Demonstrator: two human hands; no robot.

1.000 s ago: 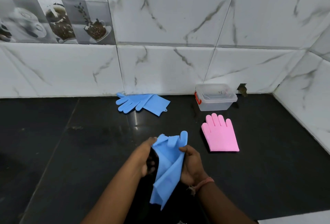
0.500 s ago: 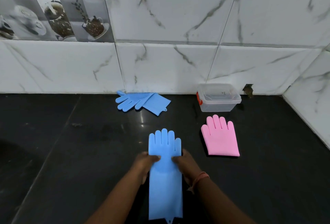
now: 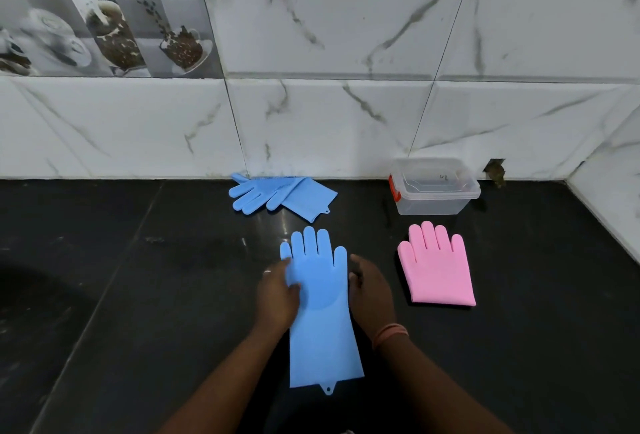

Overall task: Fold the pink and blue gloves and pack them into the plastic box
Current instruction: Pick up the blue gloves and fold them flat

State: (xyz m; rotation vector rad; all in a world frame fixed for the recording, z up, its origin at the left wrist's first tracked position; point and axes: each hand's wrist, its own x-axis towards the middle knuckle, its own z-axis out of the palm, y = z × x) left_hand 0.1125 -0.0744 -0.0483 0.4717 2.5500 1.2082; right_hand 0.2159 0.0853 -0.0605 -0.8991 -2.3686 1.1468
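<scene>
Blue glove [image 3: 320, 298] now lies flat, unbunched; left hand [image 3: 277, 296] and right hand [image 3: 372, 293] fingers loosely press its edges.

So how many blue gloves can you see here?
2, possibly more: one blue glove flat between the hands, another by the wall, which might be two overlapping.

Head view: looks forward and down over the black worktop [image 3: 104, 295], close above it.
Facing: the marble tiled wall [image 3: 346, 122] behind the worktop.
Views: only one.
</scene>
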